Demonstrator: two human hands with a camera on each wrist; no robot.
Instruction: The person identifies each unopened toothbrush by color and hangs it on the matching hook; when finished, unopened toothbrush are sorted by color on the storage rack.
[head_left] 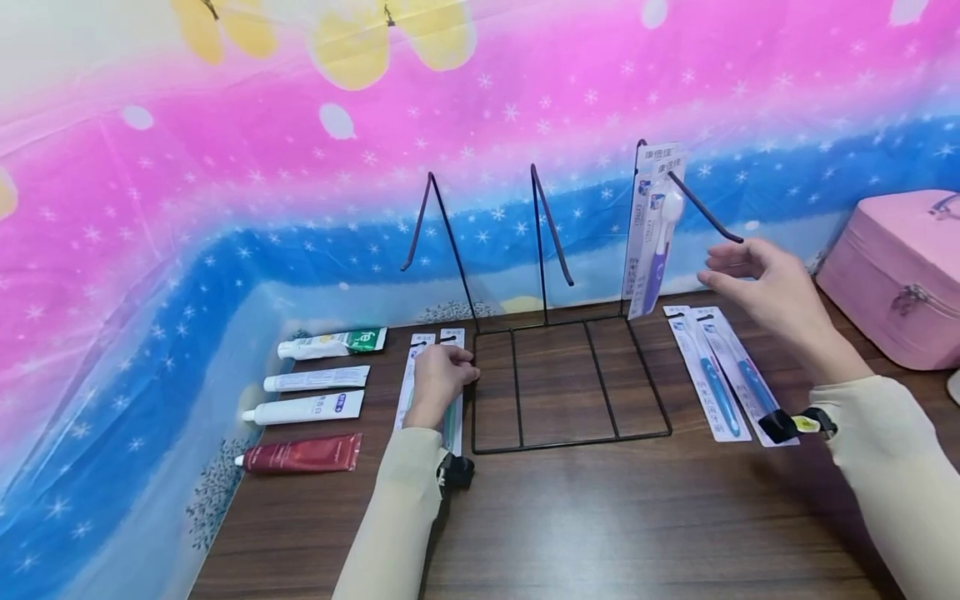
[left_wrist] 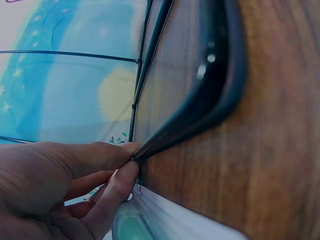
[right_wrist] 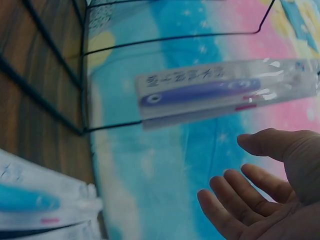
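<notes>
My left hand (head_left: 441, 379) pinches the left side of the black wire rack's base between thumb and finger, as the left wrist view shows. The wire rack (head_left: 545, 283) stands on the table with three hooked uprights. On its right hook hang two packaged toothbrushes; the front pack (head_left: 660, 242) has a purple handle. My right hand (head_left: 765, 283) is held with fingers spread beside that hook's tip, holding nothing. Below it lie two packaged toothbrushes with blue handles, the nearer-left one (head_left: 708, 375) fully visible. Under my left hand lie two more packs (head_left: 453, 336), partly hidden.
Several toothpaste tubes lie at the left: a green and white tube (head_left: 330, 343), two white tubes (head_left: 303, 409) and a red tube (head_left: 300, 456). A pink case (head_left: 892, 275) stands at the right. A patterned cloth (head_left: 487, 125) hangs behind the wooden table (head_left: 562, 525).
</notes>
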